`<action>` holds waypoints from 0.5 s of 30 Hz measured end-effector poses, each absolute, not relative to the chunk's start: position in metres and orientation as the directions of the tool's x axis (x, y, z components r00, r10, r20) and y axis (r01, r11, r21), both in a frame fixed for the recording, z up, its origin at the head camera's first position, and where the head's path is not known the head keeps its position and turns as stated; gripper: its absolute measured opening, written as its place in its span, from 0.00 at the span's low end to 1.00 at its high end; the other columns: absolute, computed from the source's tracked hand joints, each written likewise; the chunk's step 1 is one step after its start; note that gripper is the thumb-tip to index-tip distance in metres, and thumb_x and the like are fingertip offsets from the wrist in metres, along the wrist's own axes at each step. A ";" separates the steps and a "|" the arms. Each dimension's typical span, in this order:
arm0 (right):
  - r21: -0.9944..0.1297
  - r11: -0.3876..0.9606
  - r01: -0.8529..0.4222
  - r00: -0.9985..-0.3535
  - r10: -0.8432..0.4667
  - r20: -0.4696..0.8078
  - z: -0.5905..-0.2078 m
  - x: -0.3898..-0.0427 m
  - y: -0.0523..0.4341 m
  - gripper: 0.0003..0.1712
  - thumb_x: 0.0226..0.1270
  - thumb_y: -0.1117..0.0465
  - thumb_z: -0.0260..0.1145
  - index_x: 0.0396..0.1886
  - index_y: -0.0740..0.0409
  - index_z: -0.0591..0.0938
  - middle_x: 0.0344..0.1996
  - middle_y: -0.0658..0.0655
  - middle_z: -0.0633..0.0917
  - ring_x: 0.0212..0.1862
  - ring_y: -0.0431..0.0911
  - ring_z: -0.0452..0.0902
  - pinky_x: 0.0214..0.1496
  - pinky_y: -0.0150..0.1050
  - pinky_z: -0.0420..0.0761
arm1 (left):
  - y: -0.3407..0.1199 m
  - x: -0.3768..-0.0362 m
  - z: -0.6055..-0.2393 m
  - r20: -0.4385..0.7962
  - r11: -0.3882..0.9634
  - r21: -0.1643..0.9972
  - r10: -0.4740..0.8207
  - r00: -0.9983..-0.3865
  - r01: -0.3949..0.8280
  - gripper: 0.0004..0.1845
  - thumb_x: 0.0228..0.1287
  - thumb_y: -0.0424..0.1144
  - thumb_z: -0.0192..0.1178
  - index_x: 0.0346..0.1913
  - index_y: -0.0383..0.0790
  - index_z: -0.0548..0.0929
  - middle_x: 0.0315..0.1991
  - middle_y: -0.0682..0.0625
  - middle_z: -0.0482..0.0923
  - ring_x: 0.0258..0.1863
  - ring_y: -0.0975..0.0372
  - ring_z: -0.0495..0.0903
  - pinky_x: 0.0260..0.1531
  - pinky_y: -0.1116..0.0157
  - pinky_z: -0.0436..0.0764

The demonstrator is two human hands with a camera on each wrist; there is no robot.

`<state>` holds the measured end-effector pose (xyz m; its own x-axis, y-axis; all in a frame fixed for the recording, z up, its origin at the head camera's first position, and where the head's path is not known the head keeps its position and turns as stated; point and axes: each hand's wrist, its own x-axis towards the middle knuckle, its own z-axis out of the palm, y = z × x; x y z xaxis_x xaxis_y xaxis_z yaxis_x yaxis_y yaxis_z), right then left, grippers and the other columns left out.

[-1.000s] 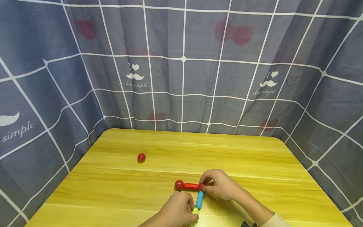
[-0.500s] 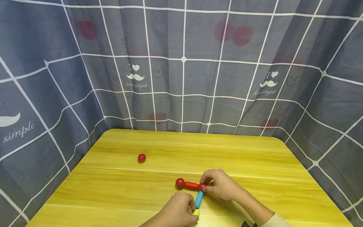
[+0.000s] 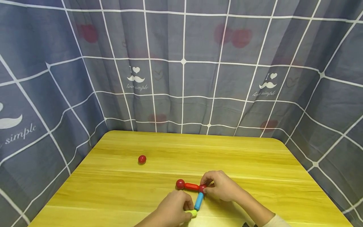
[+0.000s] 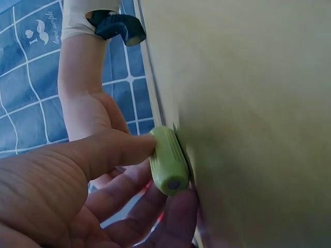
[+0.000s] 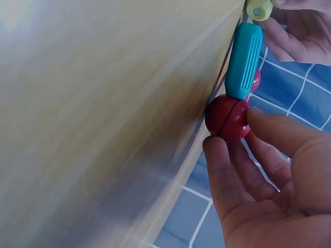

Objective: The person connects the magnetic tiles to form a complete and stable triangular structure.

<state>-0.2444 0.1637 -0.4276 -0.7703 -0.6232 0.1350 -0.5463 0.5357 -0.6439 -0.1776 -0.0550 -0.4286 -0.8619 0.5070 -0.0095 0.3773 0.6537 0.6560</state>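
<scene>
Between thumb and fingers, my left hand (image 3: 173,206) pinches a yellow-green ribbed magnetic rod (image 3: 193,213) near the front of the table. The rod lies almost sideways there, its right end close beside the near end of a blue rod (image 3: 199,201); contact between them cannot be told. My right hand (image 3: 222,186) holds a red ball (image 5: 227,118) with thumb and fingertips. That ball joins the blue rod and a red rod (image 3: 191,187). At the red rod's left end sits another red ball (image 3: 180,184). In the left wrist view, a grey disc shows in the yellow-green rod's end.
A loose red ball (image 3: 142,159) lies farther back on the left of the wooden table (image 3: 241,151). Grey-blue checked curtains (image 3: 167,78) hang behind the table and along both sides. A black object (image 4: 121,27) sits at the right sleeve.
My left hand has turned the yellow-green rod from pointing away to lying nearly sideways. The blue rod's near end has shifted slightly left. My right hand keeps its hold on the red ball.
</scene>
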 end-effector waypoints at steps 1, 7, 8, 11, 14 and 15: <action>-0.646 0.534 -0.546 -0.770 -0.624 0.135 -0.428 -0.244 0.164 0.06 0.55 0.61 0.67 0.32 0.46 0.80 0.29 0.43 0.82 0.34 0.35 0.77 0.36 0.33 0.78 | -0.056 -0.178 -0.428 -0.006 0.656 0.650 0.509 -0.861 0.384 0.08 0.41 0.35 0.71 0.22 0.49 0.81 0.19 0.64 0.72 0.21 0.73 0.70 0.23 0.73 0.72; -0.649 0.530 -0.546 -0.767 -0.627 0.134 -0.428 -0.245 0.164 0.06 0.56 0.61 0.67 0.32 0.47 0.80 0.30 0.43 0.82 0.35 0.36 0.77 0.36 0.33 0.78 | -0.062 -0.184 -0.427 0.050 0.609 0.658 0.553 -0.832 0.444 0.09 0.41 0.29 0.69 0.24 0.48 0.85 0.25 0.65 0.78 0.31 0.74 0.74 0.32 0.72 0.75; -0.650 0.530 -0.545 -0.768 -0.627 0.132 -0.428 -0.245 0.165 0.06 0.56 0.61 0.67 0.32 0.47 0.80 0.30 0.43 0.82 0.35 0.36 0.77 0.36 0.33 0.78 | -0.063 -0.185 -0.427 0.059 0.596 0.666 0.557 -0.828 0.448 0.09 0.41 0.29 0.69 0.25 0.47 0.86 0.26 0.65 0.78 0.31 0.73 0.74 0.32 0.72 0.75; -0.654 0.537 -0.532 -0.774 -0.622 0.119 -0.428 -0.245 0.165 0.06 0.56 0.61 0.67 0.33 0.46 0.80 0.30 0.43 0.82 0.35 0.36 0.77 0.37 0.33 0.78 | -0.065 -0.188 -0.428 0.093 0.558 0.701 0.546 -0.833 0.444 0.07 0.43 0.30 0.69 0.28 0.45 0.86 0.28 0.64 0.78 0.32 0.72 0.75 0.33 0.71 0.76; -0.662 0.537 -0.523 -0.776 -0.621 0.109 -0.428 -0.245 0.165 0.06 0.56 0.61 0.67 0.33 0.46 0.80 0.30 0.43 0.82 0.35 0.36 0.77 0.37 0.31 0.77 | -0.068 -0.190 -0.429 0.111 0.511 0.765 0.495 -0.862 0.392 0.07 0.48 0.36 0.68 0.33 0.43 0.85 0.32 0.60 0.78 0.32 0.67 0.76 0.32 0.70 0.77; -0.664 0.537 -0.521 -0.776 -0.621 0.107 -0.428 -0.245 0.166 0.06 0.56 0.61 0.67 0.33 0.46 0.80 0.31 0.42 0.82 0.35 0.36 0.77 0.37 0.31 0.77 | -0.070 -0.189 -0.429 0.116 0.495 0.785 0.472 -0.874 0.372 0.08 0.49 0.38 0.68 0.34 0.42 0.84 0.32 0.59 0.78 0.32 0.66 0.76 0.32 0.70 0.77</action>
<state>-0.2450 0.1658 -0.4280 -0.7762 -0.6212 0.1074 -0.5213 0.5366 -0.6635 -0.1894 -0.0699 -0.4287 -0.8738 0.4723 0.1159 0.3718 0.4953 0.7851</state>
